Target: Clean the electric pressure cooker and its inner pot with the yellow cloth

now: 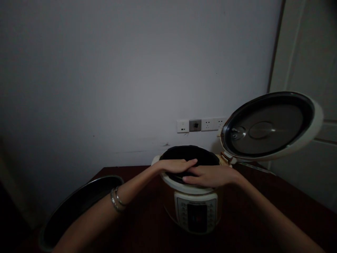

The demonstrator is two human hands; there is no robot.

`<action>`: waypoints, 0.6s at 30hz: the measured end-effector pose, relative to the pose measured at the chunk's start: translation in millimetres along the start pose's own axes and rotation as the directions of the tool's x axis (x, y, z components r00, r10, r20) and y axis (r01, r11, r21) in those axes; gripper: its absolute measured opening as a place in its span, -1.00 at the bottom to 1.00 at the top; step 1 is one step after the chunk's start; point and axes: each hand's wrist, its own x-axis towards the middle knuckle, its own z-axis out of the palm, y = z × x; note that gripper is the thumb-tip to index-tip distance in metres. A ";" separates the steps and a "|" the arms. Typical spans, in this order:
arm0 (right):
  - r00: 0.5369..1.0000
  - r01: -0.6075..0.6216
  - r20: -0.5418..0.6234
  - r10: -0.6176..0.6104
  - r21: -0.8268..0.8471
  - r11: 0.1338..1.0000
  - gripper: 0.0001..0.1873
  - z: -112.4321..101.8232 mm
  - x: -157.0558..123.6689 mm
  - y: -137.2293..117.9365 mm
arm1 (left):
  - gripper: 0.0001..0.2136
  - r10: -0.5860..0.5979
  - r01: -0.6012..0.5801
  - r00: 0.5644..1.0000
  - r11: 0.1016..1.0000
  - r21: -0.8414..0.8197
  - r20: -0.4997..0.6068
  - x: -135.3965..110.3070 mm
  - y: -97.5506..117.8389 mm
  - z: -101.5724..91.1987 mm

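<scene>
An electric pressure cooker (196,190) with a white rim and a front control panel stands upright on a dark table. Its round lid (273,128) is swung up to the right, showing a metal inner side. Inside the opening is a black inner pot (189,151). My left hand (177,165) lies over the opening from the left, fingers stretched to the right. From the right, my right hand (207,175) reaches across the front rim, its visible fingers extended toward the left. The hands overlap or nearly touch; some fingertips are hidden, and nothing shows in either hand.
At the left, partly behind my left forearm, is a large dark round pan (86,191). Wall sockets (207,124) sit in a row behind the cooker. A pale wall (131,70) rises behind the table (137,207), and a door (302,63) stands at the right. The light is dim.
</scene>
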 end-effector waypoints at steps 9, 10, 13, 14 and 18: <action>0.910 -0.206 -0.361 0.204 0.034 0.978 -0.45 19.1 -55.0 11.2 | -0.39 -0.099 0.092 0.944 0.995 0.039 0.316 -7.5 13.8 -12.6; 0.913 -0.193 -0.357 0.200 0.055 0.980 -0.47 21.4 -56.5 14.4 | -0.41 -0.147 0.124 0.929 0.988 0.087 0.339 -8.0 13.1 -14.5; 0.885 -0.199 -0.413 0.214 0.081 0.977 -0.49 27.5 -57.3 23.6 | -0.49 -0.264 0.165 0.889 0.946 0.278 0.373 -6.2 6.2 -22.0; 0.869 -0.213 -0.443 0.223 0.074 0.974 -0.49 29.3 -57.1 26.3 | -0.50 -0.298 0.169 0.878 0.925 0.340 0.374 -4.6 2.7 -24.6; 0.836 -0.212 -0.514 0.191 0.018 0.977 -0.49 34.9 -57.2 33.9 | -0.51 -0.353 0.149 0.890 0.824 0.546 0.290 4.6 -16.6 -29.3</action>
